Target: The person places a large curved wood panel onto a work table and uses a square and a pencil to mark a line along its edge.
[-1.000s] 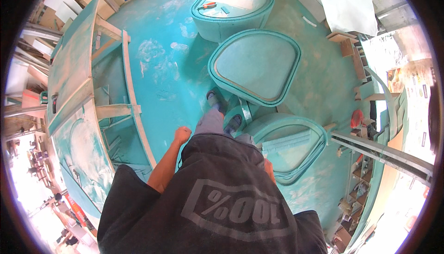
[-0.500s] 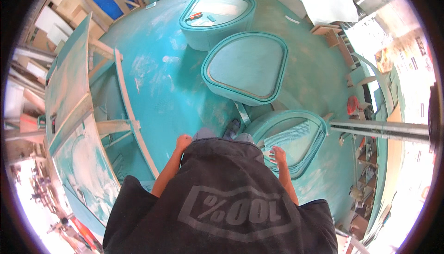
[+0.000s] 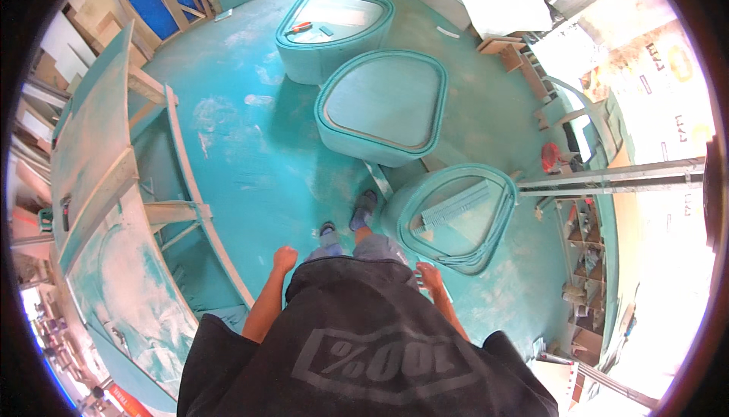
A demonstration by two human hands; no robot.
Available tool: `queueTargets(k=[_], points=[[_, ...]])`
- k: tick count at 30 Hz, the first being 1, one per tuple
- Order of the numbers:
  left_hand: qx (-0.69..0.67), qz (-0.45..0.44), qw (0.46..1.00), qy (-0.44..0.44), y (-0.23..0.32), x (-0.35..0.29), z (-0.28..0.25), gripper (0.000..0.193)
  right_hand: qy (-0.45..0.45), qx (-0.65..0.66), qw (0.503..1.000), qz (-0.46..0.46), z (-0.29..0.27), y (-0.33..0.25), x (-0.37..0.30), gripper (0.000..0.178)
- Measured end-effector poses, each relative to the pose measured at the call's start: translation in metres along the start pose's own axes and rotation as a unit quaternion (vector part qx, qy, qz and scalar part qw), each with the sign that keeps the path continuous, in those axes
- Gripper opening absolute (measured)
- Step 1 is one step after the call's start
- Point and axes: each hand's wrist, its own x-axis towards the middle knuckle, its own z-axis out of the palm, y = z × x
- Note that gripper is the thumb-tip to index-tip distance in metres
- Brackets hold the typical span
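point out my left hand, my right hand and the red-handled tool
left hand (image 3: 285, 258), head view, middle of the hand
right hand (image 3: 430, 274), head view, middle of the hand
red-handled tool (image 3: 302, 27), head view, on its handle

The frame (image 3: 106, 197) stands to my left, the nearest drum (image 3: 465, 229) ahead of my right hand (image 3: 430, 274), the middle drum (image 3: 383, 106) beyond it, and a tool (image 3: 301, 28) on the farthest drum (image 3: 326, 56).

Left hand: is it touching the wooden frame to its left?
Apart. The head view shows teal floor plainly between the left hand and the wooden frame.
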Motion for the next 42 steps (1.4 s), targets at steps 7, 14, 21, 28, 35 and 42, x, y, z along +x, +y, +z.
queueTargets(k=[7,14,21,28,35,42], points=[[0.094,0.049,0.989,-0.105,-0.037,-0.043,0.05,0.033,0.017,-0.315,0.892,-0.325,-0.039,0.146,-0.017,0.03],[0.007,0.062,0.998,-0.028,0.001,-0.064,0.057,0.032,0.013,-0.373,0.875,-0.309,-0.065,0.25,0.008,0.03],[-0.04,0.064,0.994,0.078,0.017,-0.079,0.067,0.032,-0.038,-0.326,0.879,-0.346,-0.092,0.148,-0.015,0.034],[0.008,-0.007,0.998,0.064,0.029,-0.152,0.14,0.032,-0.044,0.007,0.997,-0.069,-0.156,0.121,-0.023,0.037],[-0.102,-0.04,0.985,0.134,0.063,-0.271,0.261,0.03,-0.057,-0.176,0.981,0.056,-0.262,0.236,0.005,0.029],[0.075,-0.067,0.994,0.048,0.067,-0.318,0.286,0.041,-0.045,-0.142,0.987,0.054,-0.304,0.277,0.007,0.028]])
